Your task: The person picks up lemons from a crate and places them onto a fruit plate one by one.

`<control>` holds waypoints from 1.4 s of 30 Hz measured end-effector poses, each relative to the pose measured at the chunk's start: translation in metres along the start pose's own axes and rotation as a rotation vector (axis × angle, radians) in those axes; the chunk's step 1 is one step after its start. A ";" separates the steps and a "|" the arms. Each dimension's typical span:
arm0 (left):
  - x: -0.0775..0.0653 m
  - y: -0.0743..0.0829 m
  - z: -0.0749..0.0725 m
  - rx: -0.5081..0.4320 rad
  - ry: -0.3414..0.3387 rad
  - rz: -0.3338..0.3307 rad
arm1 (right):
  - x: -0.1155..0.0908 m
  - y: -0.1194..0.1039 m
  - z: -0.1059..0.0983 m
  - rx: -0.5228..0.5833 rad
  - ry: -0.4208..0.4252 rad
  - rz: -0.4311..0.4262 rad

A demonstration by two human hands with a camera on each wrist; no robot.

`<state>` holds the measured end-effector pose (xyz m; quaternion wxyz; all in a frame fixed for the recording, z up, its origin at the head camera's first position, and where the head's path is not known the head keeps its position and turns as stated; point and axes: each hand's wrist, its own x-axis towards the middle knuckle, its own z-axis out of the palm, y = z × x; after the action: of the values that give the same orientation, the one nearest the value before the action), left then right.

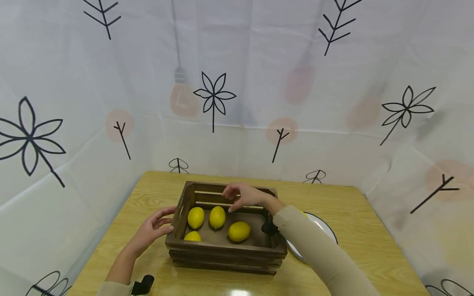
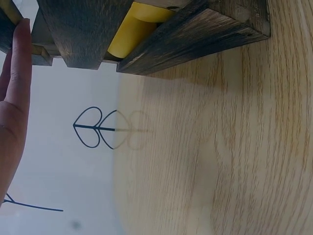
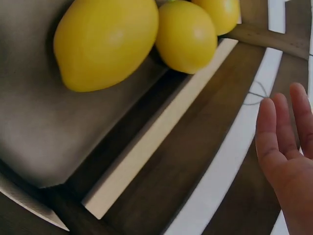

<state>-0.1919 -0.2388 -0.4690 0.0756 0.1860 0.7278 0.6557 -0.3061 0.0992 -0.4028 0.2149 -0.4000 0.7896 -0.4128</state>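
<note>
A dark brown slatted wooden crate stands on the table with several yellow lemons on its bottom. Against the crate's left end rests my left hand, fingers extended along the outside; the left wrist view shows the fingers by the slats. My right hand hovers over the back part of the crate, near a lemon. Its fingers bend loosely and hold nothing. In the right wrist view that hand is apart from the lemons.
Right of the crate, a white plate with a dark rim lies partly hidden by my right sleeve. A bit of something yellow shows above the sleeve. The wooden table is surrounded by patterned white cloth.
</note>
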 end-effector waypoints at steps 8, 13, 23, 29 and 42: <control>0.000 -0.001 -0.001 0.006 0.006 0.001 | 0.008 0.013 0.007 -0.053 -0.153 0.067; 0.001 -0.001 -0.001 0.004 -0.002 0.013 | 0.008 0.016 0.009 -0.120 -0.232 0.166; 0.000 0.001 -0.001 -0.001 0.005 0.012 | 0.010 0.023 0.014 -0.249 -0.370 0.242; 0.001 0.000 -0.001 -0.011 -0.001 0.025 | 0.008 0.028 0.015 -0.256 -0.428 0.378; 0.003 0.000 0.000 0.000 0.002 0.018 | 0.008 0.036 0.025 -0.319 -0.492 0.508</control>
<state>-0.1949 -0.2380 -0.4688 0.0692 0.1920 0.7262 0.6565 -0.3102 0.0926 -0.4465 0.4285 -0.3074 0.8424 -0.1102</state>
